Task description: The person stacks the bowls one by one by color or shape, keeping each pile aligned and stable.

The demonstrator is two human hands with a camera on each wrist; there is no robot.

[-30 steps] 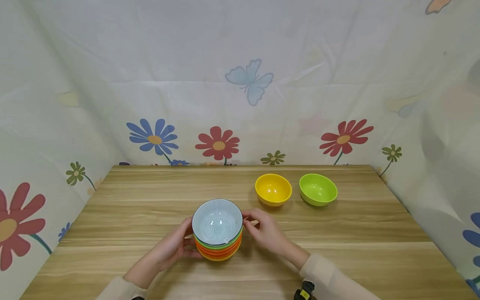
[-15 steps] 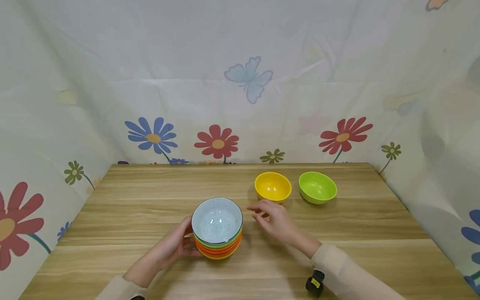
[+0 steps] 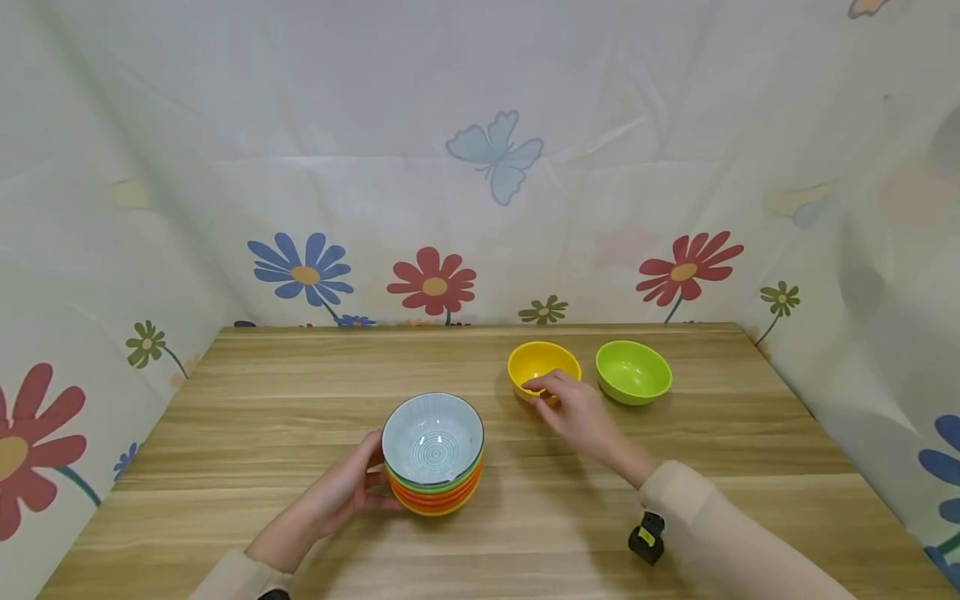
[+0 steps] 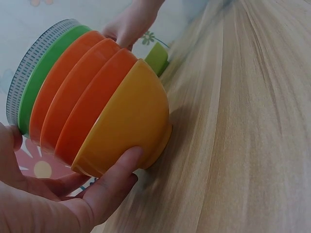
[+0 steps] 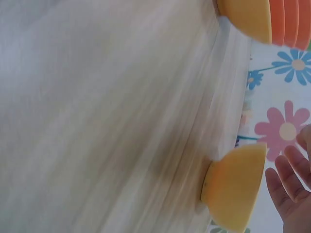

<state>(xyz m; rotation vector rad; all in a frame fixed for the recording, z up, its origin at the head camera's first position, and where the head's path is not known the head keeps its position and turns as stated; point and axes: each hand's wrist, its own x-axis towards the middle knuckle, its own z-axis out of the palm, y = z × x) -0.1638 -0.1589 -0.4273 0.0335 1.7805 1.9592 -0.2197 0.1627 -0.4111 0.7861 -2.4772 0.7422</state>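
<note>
A stack of bowls (image 3: pixel 434 498) stands on the wooden table, a pale blue patterned bowl (image 3: pixel 432 437) on top. Below it, the left wrist view shows a green bowl (image 4: pixel 51 73), several orange bowls and a yellow bowl (image 4: pixel 131 114) at the bottom. My left hand (image 3: pixel 341 493) holds the stack's left side, a fingertip against the bottom bowl. My right hand (image 3: pixel 585 421) is over the near rim of a separate yellow bowl (image 3: pixel 528 360), fingers loosely bent and holding nothing. In the right wrist view these fingers (image 5: pixel 286 172) are just above that bowl's rim.
A lime green bowl (image 3: pixel 633 372) stands just right of the separate yellow bowl, near the back of the table (image 3: pixel 300 383). Behind the table hangs a white cloth (image 3: pixel 360 192) printed with flowers and a butterfly.
My right hand has left the right side of the stack and moved right and forward to the separate yellow bowl. The left hand and the stack stay in place.
</note>
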